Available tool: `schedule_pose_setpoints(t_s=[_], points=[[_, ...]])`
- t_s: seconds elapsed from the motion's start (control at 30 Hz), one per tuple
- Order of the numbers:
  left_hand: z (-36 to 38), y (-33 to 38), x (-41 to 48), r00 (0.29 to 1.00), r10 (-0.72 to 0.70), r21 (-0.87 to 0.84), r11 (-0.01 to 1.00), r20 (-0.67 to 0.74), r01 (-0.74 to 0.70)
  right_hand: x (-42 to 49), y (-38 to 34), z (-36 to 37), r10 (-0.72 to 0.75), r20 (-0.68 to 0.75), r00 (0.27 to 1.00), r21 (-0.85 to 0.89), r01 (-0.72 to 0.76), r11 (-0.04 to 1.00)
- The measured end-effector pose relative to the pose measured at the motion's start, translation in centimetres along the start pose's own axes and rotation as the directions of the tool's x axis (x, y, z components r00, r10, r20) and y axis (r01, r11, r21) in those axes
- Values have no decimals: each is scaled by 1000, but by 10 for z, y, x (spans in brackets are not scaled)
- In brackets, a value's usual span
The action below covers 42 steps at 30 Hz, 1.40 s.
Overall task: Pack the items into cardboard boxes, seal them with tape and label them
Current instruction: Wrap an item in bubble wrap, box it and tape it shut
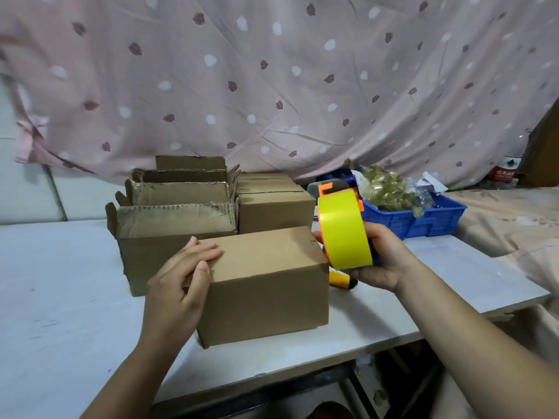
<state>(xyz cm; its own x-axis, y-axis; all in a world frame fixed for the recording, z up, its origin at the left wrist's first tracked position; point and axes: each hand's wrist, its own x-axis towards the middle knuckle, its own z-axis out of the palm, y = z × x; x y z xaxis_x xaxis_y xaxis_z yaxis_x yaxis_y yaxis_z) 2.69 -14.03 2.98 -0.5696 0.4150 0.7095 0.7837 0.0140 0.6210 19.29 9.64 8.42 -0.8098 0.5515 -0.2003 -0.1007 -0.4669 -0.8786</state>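
A: Fingers (205,252) of the left hand (178,285)?
B: Lying fairly straight on top of the closed cardboard box (266,285), thumb against its front; it sits on the white table (60,282).
A: Right hand (381,264)?
B: Curled round the tape dispenser (344,231) with its yellow roll, just beside the box's right end.
A: Farther back?
B: Open-flapped boxes (172,225), then a blue basket (423,219).

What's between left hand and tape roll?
Head view: the closed cardboard box; the left hand rests on its left end, the right hand holds the tape roll by its right end.
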Motion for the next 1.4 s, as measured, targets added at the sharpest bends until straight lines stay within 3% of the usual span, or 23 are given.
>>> schedule_pose_setpoints(t_s=[0.2, 0.37, 0.63, 0.9, 0.97, 1.0, 1.07, 1.1, 1.13, 1.2, 1.3, 1.4], points=[[-31, 0, 2, 997, -81, 179, 981, -2, 80, 4, 30, 26, 16, 50, 999, -29, -14, 999], [-55, 4, 13, 986, -45, 436, 900, 162, -31, 5, 38, 38, 29, 107, 994, -23, -26, 999], [-65, 12, 19, 964, -39, 407, 910, 264, -74, 5, 8, 70, -130, 94, 987, 21, 128, 992], [-61, 37, 48, 817, -146, 624, 723, 558, -297, 12, 5, 94, -402, 14, 915, -114, 401, 909], [-54, 38, 53, 797, -153, 574, 773, 584, -272, 13, 4, 96, -468, 4, 884, -170, 462, 871], [-50, 38, 56, 821, -144, 513, 835, 552, -199, 13, 4, 97, -503, 6, 864, -217, 493, 843], [-41, 37, 60, 920, -161, 270, 961, 358, 63, 11, 7, 101, -571, 40, 820, -352, 546, 760], [-36, 39, 61, 942, -211, 74, 977, 260, 199, 9, 10, 103, -597, 78, 798, -417, 570, 707], [-32, 42, 61, 934, -283, -111, 944, 219, 312, 7, 14, 104, -617, 125, 777, -474, 593, 651], [-24, 47, 60, 877, -376, -351, 811, 300, 468, 3, 19, 108, -640, 225, 735, -550, 638, 540], [-13, 45, 58, 837, -409, -469, 696, 363, 544, -2, 19, 115, -621, 361, 696, -562, 694, 450], [-8, 47, 57, 829, -498, -554, 628, 254, 547, -6, 15, 120, -585, 420, 694, -631, 687, 362]])
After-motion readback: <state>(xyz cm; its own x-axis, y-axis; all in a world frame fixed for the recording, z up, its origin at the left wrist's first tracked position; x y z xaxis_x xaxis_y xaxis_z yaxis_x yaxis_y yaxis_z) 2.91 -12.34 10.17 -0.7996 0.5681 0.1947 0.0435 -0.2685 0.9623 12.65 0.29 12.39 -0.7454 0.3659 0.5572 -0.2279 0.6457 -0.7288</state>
